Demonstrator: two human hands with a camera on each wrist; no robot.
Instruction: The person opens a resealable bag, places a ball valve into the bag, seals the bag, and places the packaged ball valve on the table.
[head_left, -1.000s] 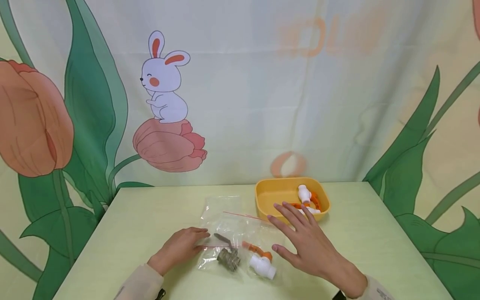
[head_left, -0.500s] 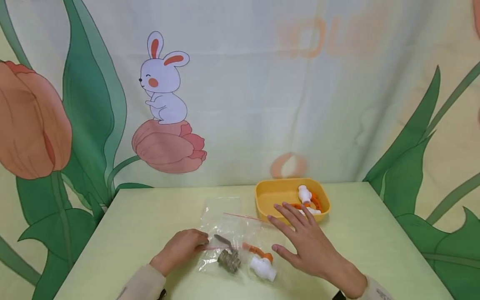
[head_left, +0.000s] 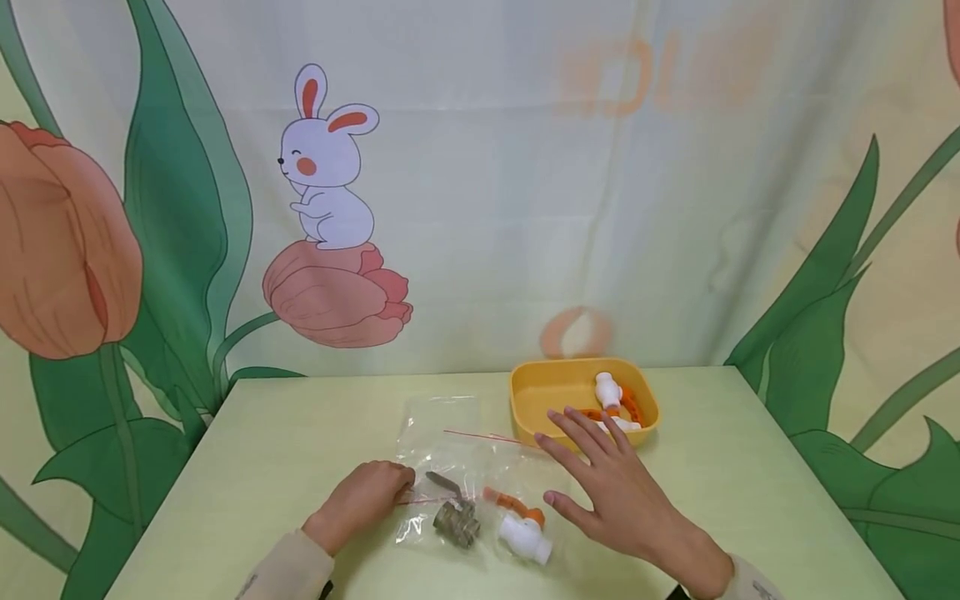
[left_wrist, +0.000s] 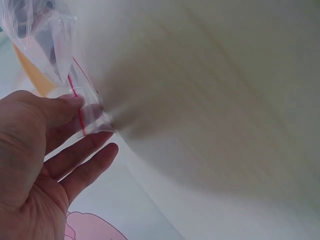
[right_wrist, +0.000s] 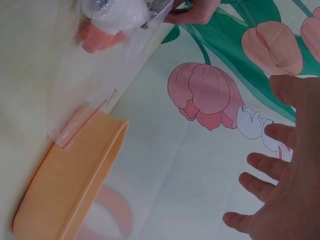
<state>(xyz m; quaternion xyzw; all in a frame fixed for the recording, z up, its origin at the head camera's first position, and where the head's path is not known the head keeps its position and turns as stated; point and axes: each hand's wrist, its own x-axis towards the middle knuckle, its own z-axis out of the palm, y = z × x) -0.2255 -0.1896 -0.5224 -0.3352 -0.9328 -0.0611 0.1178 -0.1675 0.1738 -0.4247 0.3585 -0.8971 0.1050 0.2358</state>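
Observation:
My left hand (head_left: 363, 502) pinches the edge of a clear zip bag (left_wrist: 94, 111) between thumb and fingers, right at its red seal strip. A grey metal ball valve (head_left: 456, 523) with a lever handle lies in that bag, just right of the hand. Beside it, a white plastic ball valve (head_left: 523, 537) with an orange handle (head_left: 513, 502) lies in another clear bag (right_wrist: 75, 131). My right hand (head_left: 626, 498) is held over the table with its fingers spread and nothing in them, right of the white valve and overlapping the bin in the head view.
A yellow bin (head_left: 536, 383) stands at the back of the table, with white valves (head_left: 608, 390) and orange handles in its right part. One bag's sealed end lies against the bin's front wall. A printed curtain (head_left: 480, 208) hangs behind the table (head_left: 285, 442).
My left hand's fingers have bent more at the bag's edge and shifted slightly left and nearer to me. My right hand stays where it was, as do both valves.

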